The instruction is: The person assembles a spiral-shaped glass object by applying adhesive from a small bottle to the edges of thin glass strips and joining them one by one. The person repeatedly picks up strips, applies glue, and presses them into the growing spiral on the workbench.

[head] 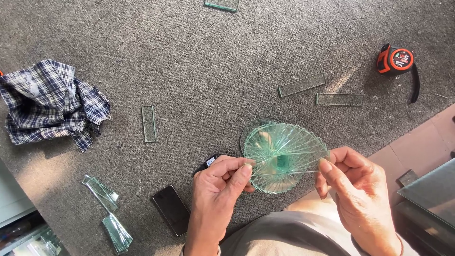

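Both hands, left hand (220, 182) and right hand (353, 182), pinching glass strip (289, 163) over fanned glass spiral (283, 156), phone (172, 209), tape measure (396, 60), plaid cloth (50, 102) around

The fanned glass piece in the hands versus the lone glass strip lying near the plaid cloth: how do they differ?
The fanned glass piece is many strips stacked into a round spiral; the lone glass strip is a single flat rectangle. The fan is held above the carpet between the left hand and right hand; the strip lies untouched. Both are clear, green-tinted glass.
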